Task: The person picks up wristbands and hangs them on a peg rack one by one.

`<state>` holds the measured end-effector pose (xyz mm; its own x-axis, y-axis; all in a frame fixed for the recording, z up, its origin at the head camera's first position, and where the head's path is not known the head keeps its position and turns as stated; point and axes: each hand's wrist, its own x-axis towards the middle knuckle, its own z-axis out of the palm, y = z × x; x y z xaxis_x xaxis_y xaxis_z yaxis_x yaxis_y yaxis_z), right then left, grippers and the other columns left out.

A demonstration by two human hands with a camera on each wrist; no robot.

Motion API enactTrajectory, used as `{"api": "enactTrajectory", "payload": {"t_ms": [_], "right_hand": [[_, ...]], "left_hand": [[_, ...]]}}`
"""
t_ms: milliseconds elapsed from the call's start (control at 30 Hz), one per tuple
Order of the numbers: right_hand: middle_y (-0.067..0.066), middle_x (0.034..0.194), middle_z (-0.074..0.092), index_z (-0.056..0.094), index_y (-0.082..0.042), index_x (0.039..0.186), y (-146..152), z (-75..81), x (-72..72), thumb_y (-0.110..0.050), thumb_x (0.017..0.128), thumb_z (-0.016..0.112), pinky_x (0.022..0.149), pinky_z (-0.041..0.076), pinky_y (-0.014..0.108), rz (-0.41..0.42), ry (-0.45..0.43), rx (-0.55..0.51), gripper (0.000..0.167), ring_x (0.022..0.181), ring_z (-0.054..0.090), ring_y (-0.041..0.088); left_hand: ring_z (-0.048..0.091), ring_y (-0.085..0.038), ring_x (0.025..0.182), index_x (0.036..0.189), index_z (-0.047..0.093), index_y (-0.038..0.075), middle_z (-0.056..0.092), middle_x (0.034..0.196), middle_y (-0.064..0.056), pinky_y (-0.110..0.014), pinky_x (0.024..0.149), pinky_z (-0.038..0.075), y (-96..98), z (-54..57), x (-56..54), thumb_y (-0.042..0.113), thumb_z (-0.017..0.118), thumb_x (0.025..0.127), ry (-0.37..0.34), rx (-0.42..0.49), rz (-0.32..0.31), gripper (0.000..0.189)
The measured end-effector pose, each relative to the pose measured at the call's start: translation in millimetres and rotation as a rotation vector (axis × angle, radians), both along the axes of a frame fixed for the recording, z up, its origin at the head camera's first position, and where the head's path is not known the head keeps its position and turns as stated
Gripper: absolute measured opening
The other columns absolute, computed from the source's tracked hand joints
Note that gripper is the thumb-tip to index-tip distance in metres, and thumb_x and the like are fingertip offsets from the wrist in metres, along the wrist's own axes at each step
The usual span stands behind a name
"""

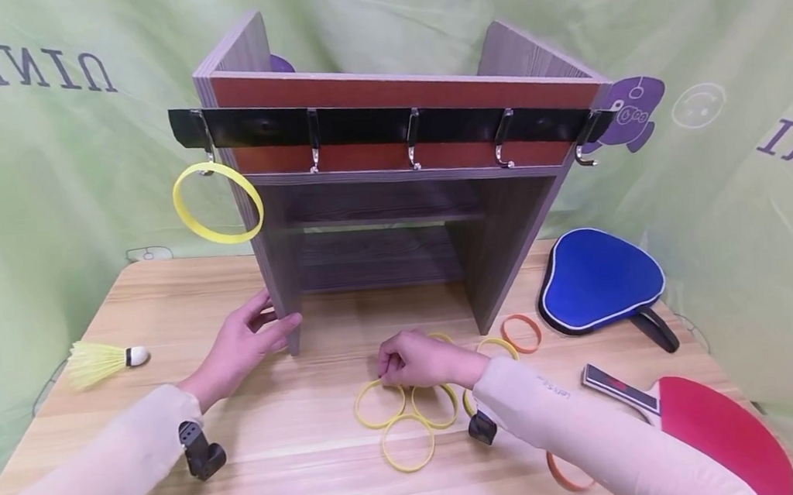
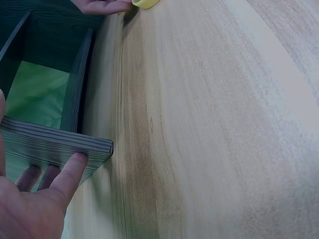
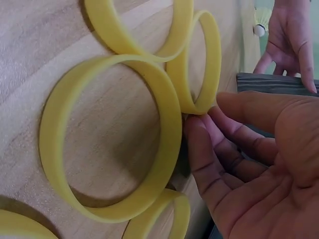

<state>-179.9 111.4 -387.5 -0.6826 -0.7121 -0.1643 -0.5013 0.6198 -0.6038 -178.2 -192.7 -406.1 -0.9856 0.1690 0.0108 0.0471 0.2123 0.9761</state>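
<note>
My left hand (image 1: 243, 345) grips the lower left side panel of a grey wood-grain shelf (image 1: 508, 246), fingers along its outer face. In the left wrist view, fingertips touch the panel (image 2: 60, 142) near its bottom edge. A yellow wristband (image 3: 209, 64) is pinched at its end between thumb and fingers of my right hand (image 1: 419, 358), just over the table. Beside it lie more yellow wristbands, including a near one (image 1: 409, 442) and a larger-looking one (image 3: 52, 129) in the right wrist view. Another yellow wristband (image 1: 188, 221) hangs from the leftmost hook (image 1: 206, 142).
Across the shelf top runs a black hook rail (image 1: 359, 126). Orange wristbands (image 1: 521, 334) lie to the right, near a blue paddle case (image 1: 605, 281) and a red table tennis paddle (image 1: 719, 432). On the far left is a yellow shuttlecock (image 1: 101, 362).
</note>
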Motion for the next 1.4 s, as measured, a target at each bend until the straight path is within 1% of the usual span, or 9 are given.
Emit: {"api": "enactTrajectory", "payload": {"t_ms": [167, 333, 533, 633, 733, 867, 1100, 1233, 1400], "right_hand": [[-0.006, 0.073, 0.061, 0.072, -0.007, 0.085, -3.7, -2.6, -0.1, -0.005, 0.090, 0.074, 0.065, 0.043, 0.011, 0.019, 0.029, 0.040, 0.006, 0.067, 0.048, -0.002], [-0.009, 0.070, 0.054, 0.070, -0.007, 0.081, -4.8, -3.2, 1.2, -0.002, 0.089, 0.070, 0.063, 0.039, 0.012, 0.045, 0.056, 0.059, 0.010, 0.065, 0.045, 0.000], [-0.005, 0.073, 0.060, 0.070, -0.006, 0.083, -3.7, -0.6, 0.6, -0.003, 0.090, 0.072, 0.065, 0.043, 0.011, 0.041, 0.060, 0.019, 0.008, 0.068, 0.047, -0.002], [-0.001, 0.074, 0.065, 0.070, -0.005, 0.085, -2.2, 0.5, -1.2, -0.003, 0.092, 0.072, 0.067, 0.046, 0.011, 0.038, 0.040, -0.012, 0.007, 0.068, 0.050, -0.003], [0.007, 0.076, 0.070, 0.069, -0.002, 0.089, -0.5, 1.8, -2.5, -0.001, 0.094, 0.071, 0.063, 0.054, 0.015, 0.016, -0.056, -0.047, 0.006, 0.064, 0.056, 0.001], [0.016, 0.081, 0.073, 0.069, 0.003, 0.095, 2.2, 4.1, -3.1, 0.001, 0.096, 0.070, 0.059, 0.062, 0.024, -0.052, -0.216, -0.083, 0.004, 0.061, 0.062, 0.008], [0.022, 0.089, 0.075, 0.070, 0.012, 0.104, 9.5, 2.8, -7.0, 0.001, 0.098, 0.067, 0.071, 0.066, 0.029, -0.117, -0.417, -0.161, 0.012, 0.067, 0.064, 0.008], [0.022, 0.091, 0.076, 0.068, 0.013, 0.110, 15.0, 2.4, -8.4, 0.001, 0.099, 0.066, 0.079, 0.067, 0.031, -0.151, -0.516, -0.208, 0.017, 0.071, 0.067, 0.009], [0.029, 0.107, 0.076, 0.061, 0.015, 0.119, 19.0, 9.6, -8.8, 0.001, 0.101, 0.063, 0.087, 0.066, 0.032, -0.172, -0.598, -0.285, 0.023, 0.082, 0.072, 0.009]], "left_hand": [[0.060, 0.008, 0.111, 0.162, 0.038, 0.011, 0.047, 0.158, -0.024, -0.030, 0.090, 0.064, -1.7, 0.9, 1.0, 0.025, 0.071, 0.102, 0.010, -0.004, 0.010, 0.070], [0.060, 0.006, 0.112, 0.162, 0.038, 0.011, 0.046, 0.161, -0.022, -0.027, 0.089, 0.064, -0.1, 1.2, 2.6, 0.024, 0.071, 0.101, 0.003, -0.005, 0.007, 0.070], [0.060, 0.007, 0.111, 0.162, 0.038, 0.013, 0.045, 0.161, -0.022, -0.030, 0.090, 0.064, 0.5, 1.3, 4.0, 0.023, 0.070, 0.102, 0.004, 0.009, 0.003, 0.069], [0.060, 0.007, 0.111, 0.162, 0.038, 0.012, 0.045, 0.161, -0.023, -0.031, 0.091, 0.064, 0.6, 1.2, 4.3, 0.022, 0.070, 0.102, 0.003, 0.013, 0.005, 0.069], [0.060, 0.004, 0.113, 0.163, 0.038, 0.012, 0.045, 0.160, -0.023, -0.031, 0.091, 0.064, 0.6, 0.7, 4.1, 0.023, 0.070, 0.102, 0.000, 0.009, 0.004, 0.070], [0.060, 0.001, 0.115, 0.163, 0.037, 0.012, 0.046, 0.160, -0.023, -0.032, 0.091, 0.064, 0.3, 0.2, 3.4, 0.025, 0.071, 0.102, 0.003, 0.001, 0.004, 0.071], [0.060, 0.005, 0.112, 0.163, 0.037, 0.012, 0.046, 0.160, -0.023, -0.031, 0.091, 0.064, 0.1, -0.3, 2.0, 0.025, 0.071, 0.101, 0.007, 0.005, 0.002, 0.071], [0.060, 0.002, 0.115, 0.162, 0.038, 0.012, 0.046, 0.161, -0.022, -0.032, 0.092, 0.064, -0.1, -0.2, 1.9, 0.025, 0.071, 0.102, 0.001, -0.006, 0.006, 0.071], [0.059, -0.003, 0.118, 0.163, 0.037, 0.011, 0.045, 0.160, -0.023, -0.035, 0.093, 0.064, 0.3, 0.1, 2.5, 0.026, 0.070, 0.102, 0.001, -0.007, 0.005, 0.071]]}}
